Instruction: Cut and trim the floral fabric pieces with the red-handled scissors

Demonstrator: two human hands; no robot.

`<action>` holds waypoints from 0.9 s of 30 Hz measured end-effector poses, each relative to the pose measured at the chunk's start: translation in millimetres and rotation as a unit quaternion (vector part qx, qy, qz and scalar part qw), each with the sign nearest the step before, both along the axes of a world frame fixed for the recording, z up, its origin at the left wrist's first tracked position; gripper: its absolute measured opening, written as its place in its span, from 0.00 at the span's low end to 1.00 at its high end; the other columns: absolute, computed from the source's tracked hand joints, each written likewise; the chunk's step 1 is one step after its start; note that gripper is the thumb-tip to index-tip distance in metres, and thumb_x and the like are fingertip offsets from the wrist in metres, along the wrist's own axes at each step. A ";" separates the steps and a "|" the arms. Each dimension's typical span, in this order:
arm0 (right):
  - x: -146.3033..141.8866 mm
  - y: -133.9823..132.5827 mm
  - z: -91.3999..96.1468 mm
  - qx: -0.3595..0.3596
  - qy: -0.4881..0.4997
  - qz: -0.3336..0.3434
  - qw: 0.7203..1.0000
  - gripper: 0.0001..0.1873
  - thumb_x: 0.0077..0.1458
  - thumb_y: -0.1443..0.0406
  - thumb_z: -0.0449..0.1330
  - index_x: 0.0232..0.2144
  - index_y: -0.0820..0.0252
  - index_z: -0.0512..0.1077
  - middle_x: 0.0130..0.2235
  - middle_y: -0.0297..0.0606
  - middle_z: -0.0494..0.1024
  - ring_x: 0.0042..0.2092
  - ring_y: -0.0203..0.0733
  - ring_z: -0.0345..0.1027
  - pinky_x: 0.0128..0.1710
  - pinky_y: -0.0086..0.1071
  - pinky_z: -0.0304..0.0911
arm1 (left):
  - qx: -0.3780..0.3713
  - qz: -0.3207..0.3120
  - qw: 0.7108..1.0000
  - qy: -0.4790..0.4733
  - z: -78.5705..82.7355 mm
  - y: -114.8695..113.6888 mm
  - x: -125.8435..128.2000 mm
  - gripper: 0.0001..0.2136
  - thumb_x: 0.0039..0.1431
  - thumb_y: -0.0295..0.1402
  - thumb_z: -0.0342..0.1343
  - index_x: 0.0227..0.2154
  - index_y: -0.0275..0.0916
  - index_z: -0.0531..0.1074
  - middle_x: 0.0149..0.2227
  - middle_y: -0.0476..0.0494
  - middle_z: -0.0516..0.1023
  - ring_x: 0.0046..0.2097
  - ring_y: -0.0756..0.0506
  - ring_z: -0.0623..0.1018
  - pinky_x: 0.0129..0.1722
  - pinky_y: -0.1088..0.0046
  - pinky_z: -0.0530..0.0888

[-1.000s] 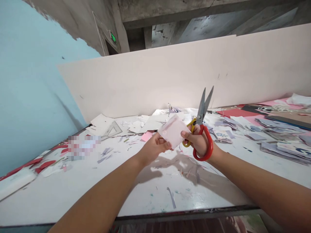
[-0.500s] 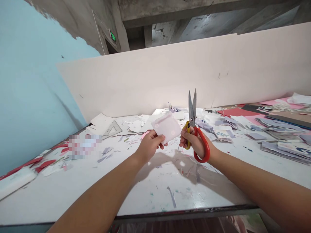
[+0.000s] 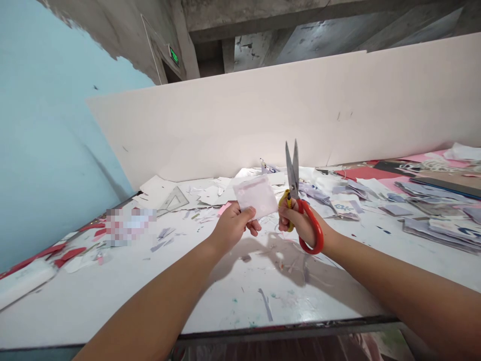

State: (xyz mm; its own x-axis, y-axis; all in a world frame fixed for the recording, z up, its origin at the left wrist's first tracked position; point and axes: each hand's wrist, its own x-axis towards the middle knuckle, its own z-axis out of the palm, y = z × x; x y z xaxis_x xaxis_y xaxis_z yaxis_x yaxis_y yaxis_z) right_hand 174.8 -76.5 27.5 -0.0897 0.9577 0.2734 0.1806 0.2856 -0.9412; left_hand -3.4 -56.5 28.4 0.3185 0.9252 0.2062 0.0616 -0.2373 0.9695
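A small pale pink piece of paper [image 3: 258, 196], roughly square, is pinched in my left hand [image 3: 240, 221], thumb on its near face. My right hand [image 3: 296, 220] grips a pair of scissors [image 3: 293, 180] with one red and one yellow handle. Their blades point upward and stand slightly apart, with nothing between them. The fingers of my right hand are close to the paper's right edge; whether they touch it I cannot tell. Both hands are above the white table [image 3: 225, 296].
Paper scraps [image 3: 163, 240] litter the table, with a clear set square [image 3: 175, 199] at the back left. Stacks of cut paper [image 3: 447, 233] and red sheets [image 3: 370, 174] lie on the right. A white panel [image 3: 263, 115] rises behind, and a blue wall [image 3: 48, 140] stands left.
The scissors have tilted and shifted slightly left in my right hand. In my left hand the paper has turned a little, and the fingers below it show more.
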 end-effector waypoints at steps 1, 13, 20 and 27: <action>0.1 0.2 1.1 0.000 0.011 0.000 1.000 0.10 0.50 0.66 0.51 0.19 0.58 0.56 0.18 0.28 0.62 0.22 0.35 0.64 0.24 0.29 0.57 | -0.002 -0.003 1.000 0.001 0.2 -0.3 0.2 0.10 0.52 0.40 0.51 0.27 0.38 0.66 0.20 0.47 0.74 0.21 0.49 0.72 0.26 0.71 0.61; 0.0 0.3 -1.2 0.044 0.033 0.016 0.998 0.09 0.49 0.69 0.50 0.20 0.57 0.56 0.18 0.27 0.60 0.22 0.34 0.60 0.24 0.30 0.54 | -0.031 -0.004 0.998 -0.063 -0.4 -2.6 3.7 0.09 0.54 0.39 0.50 0.27 0.38 0.64 0.20 0.49 0.73 0.22 0.51 0.71 0.27 0.71 0.62; -2.0 8.0 -8.4 0.028 0.131 0.029 0.991 0.07 0.47 0.68 0.51 0.21 0.57 0.56 0.17 0.25 0.57 0.20 0.33 0.58 0.21 0.29 0.51 | -0.051 -0.011 0.993 -0.104 -7.3 0.0 6.4 0.09 0.54 0.39 0.50 0.30 0.37 0.64 0.21 0.49 0.73 0.23 0.51 0.72 0.28 0.71 0.65; 2.2 2.5 -0.2 0.048 -0.011 -0.040 0.998 0.12 0.49 0.58 0.53 0.21 0.58 0.58 0.18 0.27 0.57 0.20 0.32 0.52 0.21 0.29 0.50 | -0.026 0.014 0.989 -0.148 -0.6 7.5 0.0 0.10 0.52 0.41 0.52 0.29 0.38 0.64 0.22 0.50 0.72 0.24 0.51 0.72 0.28 0.73 0.66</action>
